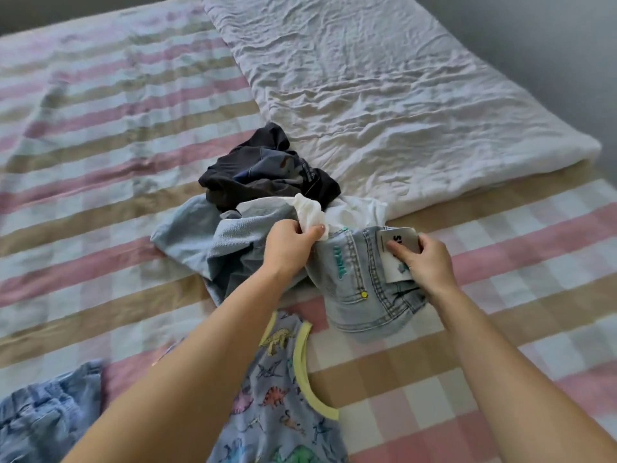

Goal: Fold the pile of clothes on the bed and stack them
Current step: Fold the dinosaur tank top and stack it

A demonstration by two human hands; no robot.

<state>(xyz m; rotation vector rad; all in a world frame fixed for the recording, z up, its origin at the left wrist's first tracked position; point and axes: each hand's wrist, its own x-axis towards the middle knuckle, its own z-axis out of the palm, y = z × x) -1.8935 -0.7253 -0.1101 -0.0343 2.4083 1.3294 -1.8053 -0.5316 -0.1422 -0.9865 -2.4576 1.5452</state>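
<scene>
Light blue jeans lie crumpled in the middle of the striped bed cover. My left hand pinches a white pocket lining that sticks out of the jeans. My right hand grips the waistband at a white tag. Behind the jeans sits a dark crumpled garment, with a white cloth beside it. A dinosaur-print top with yellow trim lies spread out near me, partly under my left forearm.
A folded white quilt covers the far right of the bed. A blue denim piece lies at the near left corner. Grey floor shows past the bed's right edge.
</scene>
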